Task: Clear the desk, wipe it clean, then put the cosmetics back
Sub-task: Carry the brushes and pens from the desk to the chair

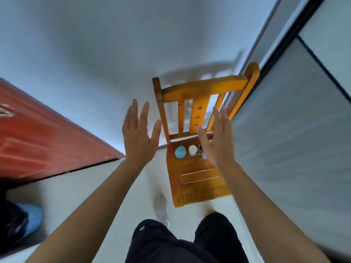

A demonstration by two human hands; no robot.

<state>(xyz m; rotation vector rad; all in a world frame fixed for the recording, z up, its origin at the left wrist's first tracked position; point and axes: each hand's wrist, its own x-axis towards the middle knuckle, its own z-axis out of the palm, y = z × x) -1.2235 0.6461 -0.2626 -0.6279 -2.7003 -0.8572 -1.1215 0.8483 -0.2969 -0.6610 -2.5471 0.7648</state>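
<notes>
A wooden chair (199, 179) stands ahead of me on the pale floor. At the back of its seat sit cosmetics: a light blue round jar (180, 151), a white round jar (193, 149) and a small dark bottle (200, 148); another bluish item is partly hidden behind my right hand. My left hand (139, 135) is raised left of the chair, fingers spread, holding nothing. Over the seat's right side, my right hand (218, 137) is raised with its fingers apart and nothing in it. The picture is blurred.
A red-brown desk or cabinet side (47, 141) runs along the left. A grey panel with dark frames (294, 120) stands on the right, close to the chair. My legs in dark trousers and a pale shoe (161, 207) are below. A blue-covered foot (31, 217) is at far left.
</notes>
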